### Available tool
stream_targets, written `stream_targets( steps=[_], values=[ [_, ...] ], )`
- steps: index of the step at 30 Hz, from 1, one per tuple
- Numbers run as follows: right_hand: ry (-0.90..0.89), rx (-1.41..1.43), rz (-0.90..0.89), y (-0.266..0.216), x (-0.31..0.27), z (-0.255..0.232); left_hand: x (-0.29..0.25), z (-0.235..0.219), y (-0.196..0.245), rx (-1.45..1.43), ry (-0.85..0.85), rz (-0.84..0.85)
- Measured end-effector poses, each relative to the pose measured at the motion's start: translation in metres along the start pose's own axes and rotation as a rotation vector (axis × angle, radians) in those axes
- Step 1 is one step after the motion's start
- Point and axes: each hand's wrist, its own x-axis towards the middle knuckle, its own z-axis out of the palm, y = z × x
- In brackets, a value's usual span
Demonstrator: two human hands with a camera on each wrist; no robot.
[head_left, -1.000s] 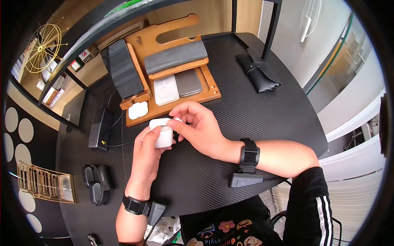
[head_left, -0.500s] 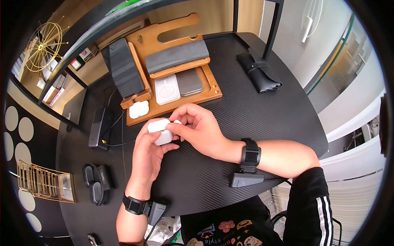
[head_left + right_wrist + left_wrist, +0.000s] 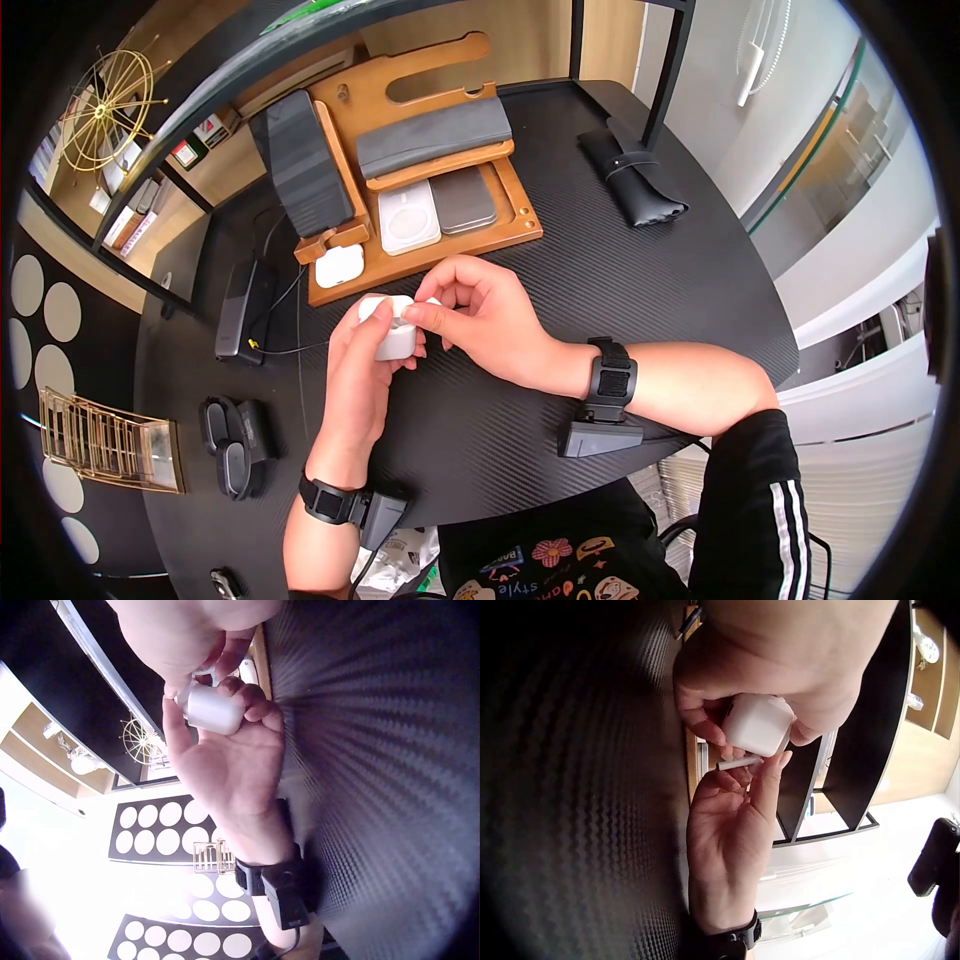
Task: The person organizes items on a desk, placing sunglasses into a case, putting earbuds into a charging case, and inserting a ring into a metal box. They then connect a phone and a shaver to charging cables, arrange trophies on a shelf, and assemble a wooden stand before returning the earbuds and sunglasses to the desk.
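Observation:
My left hand grips a small white earbud case, its thumb up against the raised lid. In the right wrist view the fingers curl around the case body. My right hand is close beside the case, thumb and fingertips pinching a white earbud. The earbud's thin stem sticks out from those fingertips in the left wrist view, just off the case. Part of the lid is hidden behind the left thumb.
Behind the hands stands a wooden organizer holding a dark glasses case, a white charging pad and another white case. A black pouch lies back right. A power bank and black object are at left.
The left hand has tilted the case and its thumb has moved up from the case front onto the lid. The right hand keeps pinching the earbud, almost in place.

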Motion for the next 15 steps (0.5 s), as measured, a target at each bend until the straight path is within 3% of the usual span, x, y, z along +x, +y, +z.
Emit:
stream_targets(
  steps=[6,11,15],
  values=[
    [-0.010,0.033,0.022,0.002,0.000,0.000,0.002,-0.001,-0.003,-0.042,0.072,-0.017],
    [0.086,0.037,-0.171,0.006,0.002,0.002,0.003,-0.001,0.000,-0.080,0.160,-0.010],
    [0.108,0.142,-0.062,-0.006,-0.002,0.003,0.003,0.000,0.000,-0.074,0.211,0.030]
  ],
)
